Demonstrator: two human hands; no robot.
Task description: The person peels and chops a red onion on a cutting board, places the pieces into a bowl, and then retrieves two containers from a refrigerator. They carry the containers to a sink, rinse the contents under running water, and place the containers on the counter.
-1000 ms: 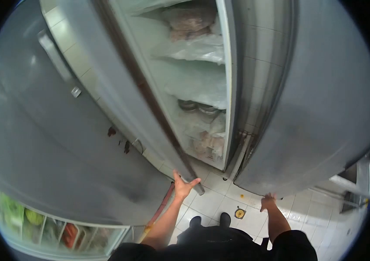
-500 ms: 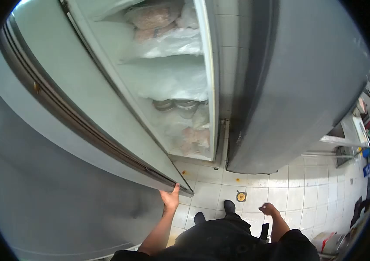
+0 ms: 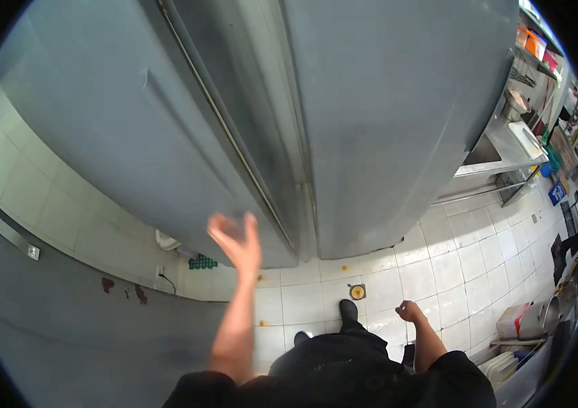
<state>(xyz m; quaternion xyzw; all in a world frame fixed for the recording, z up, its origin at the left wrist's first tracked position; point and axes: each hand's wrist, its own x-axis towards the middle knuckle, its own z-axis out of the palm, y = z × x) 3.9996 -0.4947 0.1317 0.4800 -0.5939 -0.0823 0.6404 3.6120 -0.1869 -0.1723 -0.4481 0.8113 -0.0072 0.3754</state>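
A grey freezer door stands nearly closed in the upper left, and its inside is out of sight. My left hand is raised in front of the door's lower part, blurred, with thumb and fingers apart and nothing in it. Whether it touches the door I cannot tell. My right hand hangs low over the tiled floor with its fingers curled; what they hold, if anything, is hidden. Beside the door is a second grey cabinet.
A steel counter with a white board and a metal bowl is at the right. Below stand a steel pot and white box. A floor drain lies near my shoes. Another grey surface fills the lower left.
The freezer door has swung from wide open to nearly closed, hiding the shelves and bags. My left hand has let go of its edge and moved up and left. The view has shifted.
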